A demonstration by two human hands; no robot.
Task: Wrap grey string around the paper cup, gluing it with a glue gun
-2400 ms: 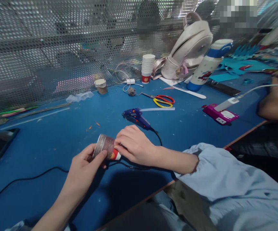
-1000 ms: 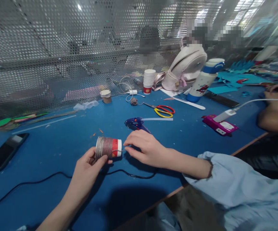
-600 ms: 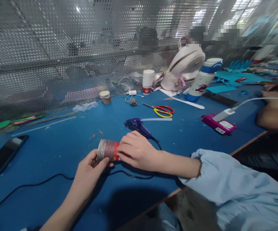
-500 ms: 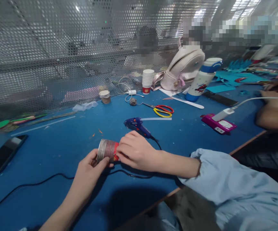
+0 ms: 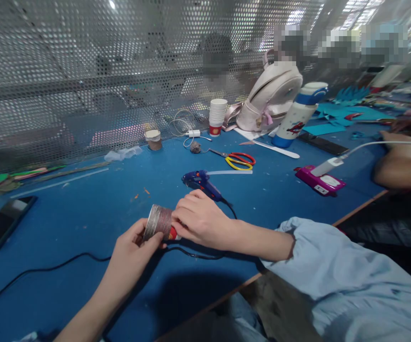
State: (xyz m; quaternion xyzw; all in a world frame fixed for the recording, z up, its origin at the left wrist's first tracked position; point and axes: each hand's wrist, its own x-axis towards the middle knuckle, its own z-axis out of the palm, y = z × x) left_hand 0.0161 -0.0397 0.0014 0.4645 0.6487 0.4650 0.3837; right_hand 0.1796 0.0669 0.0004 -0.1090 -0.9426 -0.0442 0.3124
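A paper cup (image 5: 158, 221) lies on its side just above the table, much of its wall wrapped in rows of greyish-brown cord. A bit of bare red wall shows at its right end. My left hand (image 5: 133, 248) grips the wrapped end, thumb in front and fingers behind. At the other end, the curled fingers of my right hand (image 5: 202, 221) close on the cup; whether they also pinch the cord is hidden. Just beyond my right hand lies a blue glue gun (image 5: 202, 184) with a clear glue stick (image 5: 232, 172) in its back.
Scissors (image 5: 240, 162), a small ball of cord (image 5: 195, 147) and stacked paper cups (image 5: 217, 116) stand further back. A phone (image 5: 4, 227) lies left. A black cable (image 5: 66, 262) crosses in front. Right are a magenta power strip (image 5: 319, 182), a bottle (image 5: 298, 116) and another person's arm (image 5: 399, 166).
The cup has turned slightly between my hands, and less of its red end shows above my right fingers. My right hand has shifted a little; the view has moved slightly.
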